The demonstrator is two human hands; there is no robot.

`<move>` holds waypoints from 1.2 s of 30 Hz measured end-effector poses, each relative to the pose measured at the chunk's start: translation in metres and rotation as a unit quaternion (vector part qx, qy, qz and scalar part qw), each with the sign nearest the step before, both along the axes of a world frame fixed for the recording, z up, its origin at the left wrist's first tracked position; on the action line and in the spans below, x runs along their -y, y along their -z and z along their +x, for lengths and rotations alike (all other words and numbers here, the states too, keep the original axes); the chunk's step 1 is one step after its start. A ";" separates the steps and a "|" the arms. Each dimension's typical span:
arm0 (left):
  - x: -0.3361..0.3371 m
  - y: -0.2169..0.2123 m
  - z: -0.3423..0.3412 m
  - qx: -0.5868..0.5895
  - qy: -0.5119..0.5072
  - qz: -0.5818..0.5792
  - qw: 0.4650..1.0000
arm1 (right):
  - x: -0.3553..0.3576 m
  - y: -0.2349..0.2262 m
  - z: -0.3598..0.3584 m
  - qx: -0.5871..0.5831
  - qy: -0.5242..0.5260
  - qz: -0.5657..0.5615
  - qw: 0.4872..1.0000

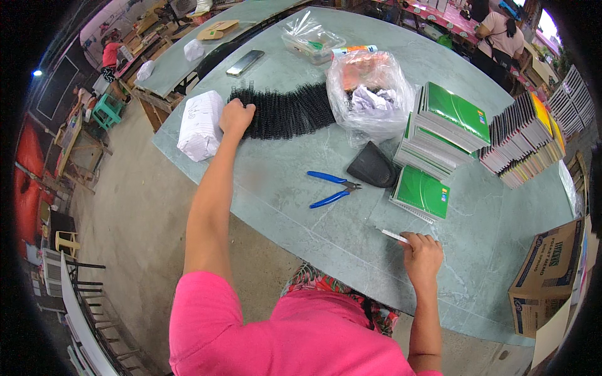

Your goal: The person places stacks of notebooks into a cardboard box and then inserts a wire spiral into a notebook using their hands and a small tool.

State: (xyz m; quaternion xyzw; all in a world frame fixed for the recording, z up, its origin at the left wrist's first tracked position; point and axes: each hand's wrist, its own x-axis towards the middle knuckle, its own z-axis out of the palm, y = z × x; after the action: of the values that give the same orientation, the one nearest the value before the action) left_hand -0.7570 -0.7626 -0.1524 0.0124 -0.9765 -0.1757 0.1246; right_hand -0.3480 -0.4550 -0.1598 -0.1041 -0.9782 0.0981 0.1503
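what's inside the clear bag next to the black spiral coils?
The clear bag shows crumpled white paper and orange wrapping through the plastic, with some dark bits that may be coils. Its bottom contents are hidden by folds and glare.

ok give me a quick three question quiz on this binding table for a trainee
1. True or false: the left hand rests on the row of black binding coils.
2. Multiple choice: what lies on the table between the two hands? A) blue-handled pliers B) a hammer C) a stapler
3. Short answer: what colour are the covers of the notebooks stacked nearest the clear plastic bag?

Key
1. True: the hand sits at the left end of the coils.
2. A.
3. Green.

The right hand holds a thin white strip at the near table edge.
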 end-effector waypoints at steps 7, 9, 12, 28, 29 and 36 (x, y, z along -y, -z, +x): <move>-0.011 -0.025 0.025 -0.209 0.065 0.045 0.975 | 0.002 -0.009 -0.005 -0.035 -0.013 0.004 0.999; -0.015 -0.048 0.049 -0.195 0.142 0.101 0.965 | 0.008 -0.025 -0.013 -0.072 -0.030 -0.001 0.997; -0.036 -0.074 0.103 -0.146 0.219 0.218 0.940 | 0.009 -0.016 -0.025 -0.053 -0.036 -0.040 0.997; -0.131 0.017 0.266 0.274 0.507 0.331 0.747 | 0.011 0.000 -0.035 -0.044 -0.025 -0.118 0.992; -0.131 0.016 0.265 0.236 0.484 0.344 0.769 | 0.011 0.001 -0.037 -0.051 -0.034 -0.123 0.990; -0.139 0.005 0.276 0.056 0.494 0.261 0.827 | 0.015 0.005 -0.047 -0.086 -0.067 -0.133 0.985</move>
State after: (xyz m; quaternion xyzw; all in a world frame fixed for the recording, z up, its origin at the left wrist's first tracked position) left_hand -0.4806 -0.6235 -0.1578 -0.4302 -0.7752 -0.4607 -0.0419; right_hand -0.3952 -0.4700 -0.1644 -0.0481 -0.9445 0.2462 0.2121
